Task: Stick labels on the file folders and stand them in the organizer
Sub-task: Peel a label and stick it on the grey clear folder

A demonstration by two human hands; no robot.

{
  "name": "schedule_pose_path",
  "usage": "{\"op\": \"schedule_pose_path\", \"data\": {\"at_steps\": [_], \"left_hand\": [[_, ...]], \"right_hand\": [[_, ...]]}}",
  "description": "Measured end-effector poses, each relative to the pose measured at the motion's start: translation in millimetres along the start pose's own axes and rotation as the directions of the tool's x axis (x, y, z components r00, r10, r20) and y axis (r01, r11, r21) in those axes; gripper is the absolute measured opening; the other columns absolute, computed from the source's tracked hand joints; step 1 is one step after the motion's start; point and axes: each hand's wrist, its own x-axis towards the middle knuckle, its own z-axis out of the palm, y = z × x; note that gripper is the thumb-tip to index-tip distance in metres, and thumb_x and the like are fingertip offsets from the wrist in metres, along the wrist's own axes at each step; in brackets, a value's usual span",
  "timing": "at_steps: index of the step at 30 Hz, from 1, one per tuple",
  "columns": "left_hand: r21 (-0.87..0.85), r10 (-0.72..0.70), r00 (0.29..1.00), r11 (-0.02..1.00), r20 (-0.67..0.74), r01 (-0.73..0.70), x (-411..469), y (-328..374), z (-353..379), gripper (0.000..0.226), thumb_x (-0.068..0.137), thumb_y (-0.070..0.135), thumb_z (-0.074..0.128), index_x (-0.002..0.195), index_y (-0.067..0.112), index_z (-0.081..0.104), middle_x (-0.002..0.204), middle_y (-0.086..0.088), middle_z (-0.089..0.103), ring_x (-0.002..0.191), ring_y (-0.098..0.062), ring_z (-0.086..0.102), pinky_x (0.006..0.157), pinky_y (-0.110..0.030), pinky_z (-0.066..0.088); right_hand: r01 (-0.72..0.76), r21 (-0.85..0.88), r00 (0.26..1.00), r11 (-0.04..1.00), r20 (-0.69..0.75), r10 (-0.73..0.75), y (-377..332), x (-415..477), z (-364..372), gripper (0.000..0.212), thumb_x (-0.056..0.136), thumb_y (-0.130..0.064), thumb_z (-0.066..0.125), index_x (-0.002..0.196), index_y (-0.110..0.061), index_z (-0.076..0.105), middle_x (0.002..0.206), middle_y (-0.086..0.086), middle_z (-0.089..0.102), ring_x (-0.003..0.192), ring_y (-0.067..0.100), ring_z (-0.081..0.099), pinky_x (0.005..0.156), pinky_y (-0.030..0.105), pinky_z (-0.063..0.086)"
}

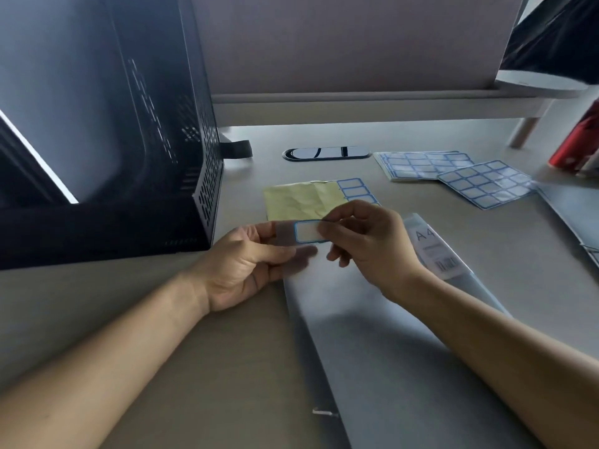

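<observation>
A translucent grey file folder lies on the desk in front of me, running from the near edge toward the middle. My left hand pinches its far left corner. My right hand holds a white label with a blue border by its right end, over that same corner. A yellow backing sheet with three labels left on its right side lies just beyond the hands. The black perforated organizer stands at the left.
Two piles of blue-bordered label sheets lie at the right. Another folder's edge shows at the far right, next to a red object. A cable grommet sits mid-desk under a raised shelf.
</observation>
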Motion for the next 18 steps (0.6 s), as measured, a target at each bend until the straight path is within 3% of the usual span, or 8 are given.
{"op": "schedule_pose_path", "data": {"at_steps": [8,12,18], "left_hand": [[-0.028,-0.001,0.995,1.000,0.096,0.004,0.2,2.1,-2.3,0.045,0.063,-0.017,0.069,0.101,0.007,0.075,0.105,-0.018,0.072,0.099,-0.032,0.071,0.087,-0.039,0.058],[-0.025,0.006,0.991,1.000,0.134,-0.002,0.6,1.3,-4.6,0.056,0.053,-0.005,0.085,0.106,0.006,0.073,0.107,-0.018,0.071,0.102,-0.034,0.070,0.082,-0.038,0.059],[-0.011,0.006,0.993,1.000,0.119,-0.004,0.2,1.8,-3.2,0.044,0.062,-0.007,0.069,0.103,0.009,0.075,0.104,-0.016,0.073,0.100,-0.031,0.071,0.077,-0.035,0.059]], "right_hand": [[0.040,-0.104,0.999,0.994,0.031,-0.037,3.3,-3.2,3.5,0.020,0.083,-0.004,0.075,0.072,-0.018,0.067,0.053,-0.006,0.066,0.045,0.012,0.060,0.044,0.021,0.044],[0.042,-0.098,0.999,0.994,0.028,-0.040,4.0,-3.4,4.3,0.020,0.083,-0.004,0.075,0.072,-0.017,0.067,0.052,-0.006,0.065,0.044,0.011,0.059,0.045,0.022,0.047],[0.063,-0.082,0.998,0.995,0.011,-0.062,4.6,-4.6,5.4,0.015,0.083,-0.005,0.076,0.075,-0.014,0.068,0.059,0.000,0.069,0.045,0.012,0.060,0.048,0.024,0.050]]}}
